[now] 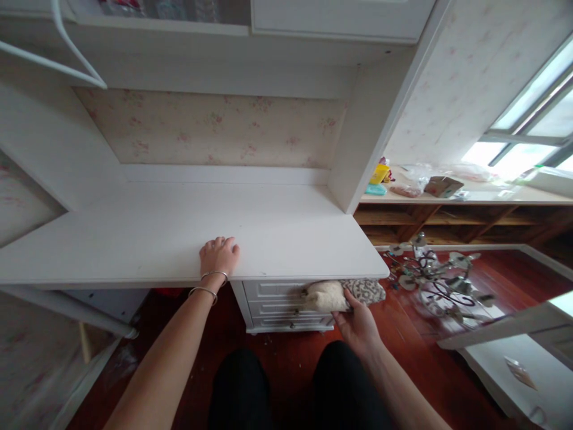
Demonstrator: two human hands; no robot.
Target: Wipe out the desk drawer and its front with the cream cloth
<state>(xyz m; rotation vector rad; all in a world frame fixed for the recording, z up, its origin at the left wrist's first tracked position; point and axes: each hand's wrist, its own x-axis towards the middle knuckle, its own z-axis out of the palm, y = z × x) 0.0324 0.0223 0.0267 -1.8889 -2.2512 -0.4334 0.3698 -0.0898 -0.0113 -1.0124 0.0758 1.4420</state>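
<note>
My left hand [219,255] rests on the white desk top [170,230] near its front edge, fingers curled under. Whatever may lie beneath those fingers is hidden. Two thin bracelets [210,283] circle that wrist. Below the right end of the desk, my right hand [358,325] grips a bundled soft cloth [326,297], fuzzy and cream on one side, grey-patterned on the other. The cloth is in front of a white drawer unit [264,307] and covers part of its drawers. I cannot tell whether it touches them.
Shelves [331,36] overhang the desk, and a white bent rod [80,65] juts in at upper left. On the red wooden floor [398,340] at right lies a chandelier [439,280]. A low wooden shelf [474,197] with bags stands under the window; white furniture [514,370] is lower right.
</note>
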